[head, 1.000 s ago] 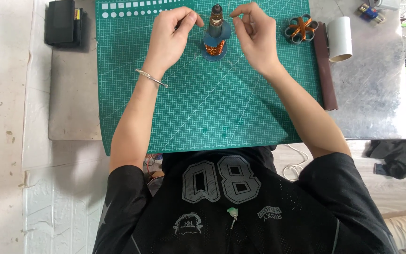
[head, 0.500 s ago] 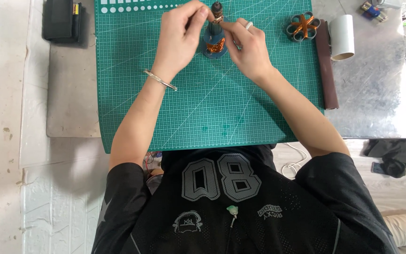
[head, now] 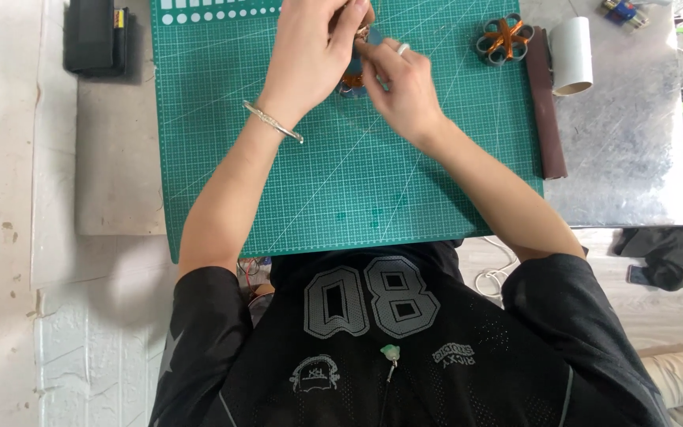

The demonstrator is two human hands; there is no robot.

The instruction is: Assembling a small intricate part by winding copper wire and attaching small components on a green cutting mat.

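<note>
Small orange-and-blue object (head: 355,79) mostly hidden behind both hands; grip perhaps pinching.

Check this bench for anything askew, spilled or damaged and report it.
Nothing spilled or broken shows. The green cutting mat overhangs the near table edge. Both hands, left hand and right hand, cover a small orange-and-blue piece, so its state is hidden.

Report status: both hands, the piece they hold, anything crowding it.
Left hand and right hand closed together on small orange-and-blue piece, mostly hidden. Over green cutting mat. Orange flower-shaped part lies apart, nothing crowding.
</note>
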